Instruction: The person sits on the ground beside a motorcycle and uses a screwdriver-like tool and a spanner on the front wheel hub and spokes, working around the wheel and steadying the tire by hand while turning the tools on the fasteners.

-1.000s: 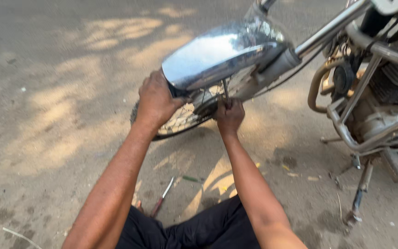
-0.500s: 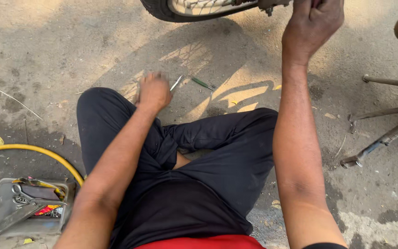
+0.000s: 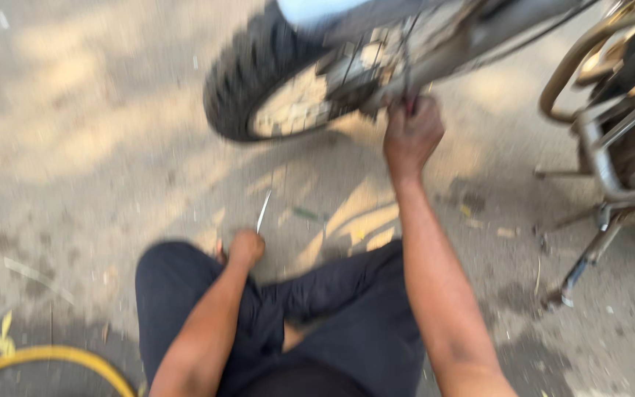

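View has tilted up since 0.5 s ago, wheel back in frame | I see left hand (image 3: 246, 247) closed on 1 thin metal tool (image 3: 263, 212) at the knee | right hand (image 3: 411, 134) gripping at 1 motorcycle wheel (image 3: 288, 81) hub | 1 yellow hose (image 3: 45, 358) bottom-left

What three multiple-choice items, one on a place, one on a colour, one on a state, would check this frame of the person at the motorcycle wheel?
1. Where is the right hand?
A. at the front wheel
B. on the ground
C. on the knee

2. What colour is the hose at lower left?
A. red
B. yellow
C. blue

3. What is the left hand doing?
A. lying open and flat
B. gripping the tyre
C. closed around a slim metal tool

Answers: 1 A, the fist is raised at the hub. 2 B, it curves yellow over the ground. 3 C, the shaft sticks out of the fist.
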{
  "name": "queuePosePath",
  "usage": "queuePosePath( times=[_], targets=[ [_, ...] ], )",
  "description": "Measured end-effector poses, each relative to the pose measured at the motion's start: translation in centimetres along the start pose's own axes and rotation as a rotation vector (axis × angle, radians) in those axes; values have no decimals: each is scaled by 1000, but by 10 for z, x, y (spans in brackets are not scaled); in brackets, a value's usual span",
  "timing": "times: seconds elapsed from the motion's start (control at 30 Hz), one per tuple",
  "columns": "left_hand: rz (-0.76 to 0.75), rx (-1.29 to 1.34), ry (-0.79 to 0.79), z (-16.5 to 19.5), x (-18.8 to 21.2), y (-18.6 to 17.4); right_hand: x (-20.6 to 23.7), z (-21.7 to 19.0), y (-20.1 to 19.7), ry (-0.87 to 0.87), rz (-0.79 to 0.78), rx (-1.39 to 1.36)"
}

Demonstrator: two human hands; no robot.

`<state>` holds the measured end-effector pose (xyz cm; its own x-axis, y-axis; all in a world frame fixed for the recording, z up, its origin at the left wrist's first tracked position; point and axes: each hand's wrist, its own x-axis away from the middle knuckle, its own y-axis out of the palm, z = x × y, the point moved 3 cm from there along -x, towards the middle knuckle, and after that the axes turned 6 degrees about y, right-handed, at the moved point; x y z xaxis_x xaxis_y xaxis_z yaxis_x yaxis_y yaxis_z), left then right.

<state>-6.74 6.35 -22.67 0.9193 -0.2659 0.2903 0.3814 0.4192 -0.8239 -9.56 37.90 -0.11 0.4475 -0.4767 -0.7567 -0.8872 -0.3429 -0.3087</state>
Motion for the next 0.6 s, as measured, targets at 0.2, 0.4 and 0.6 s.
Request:
queuePosePath(
  times=[0.2,0.4,0.6],
  targets=[
    [-53,1026,-60,45,62,-65,-3,-32,-17,1,-82,-43],
    [238,710,314,83,118,-152,-4,-55,-37,45,-208,93],
    [390,570,323,112,112,-196,-14,-84,-62,143,-435,331]
  ],
)
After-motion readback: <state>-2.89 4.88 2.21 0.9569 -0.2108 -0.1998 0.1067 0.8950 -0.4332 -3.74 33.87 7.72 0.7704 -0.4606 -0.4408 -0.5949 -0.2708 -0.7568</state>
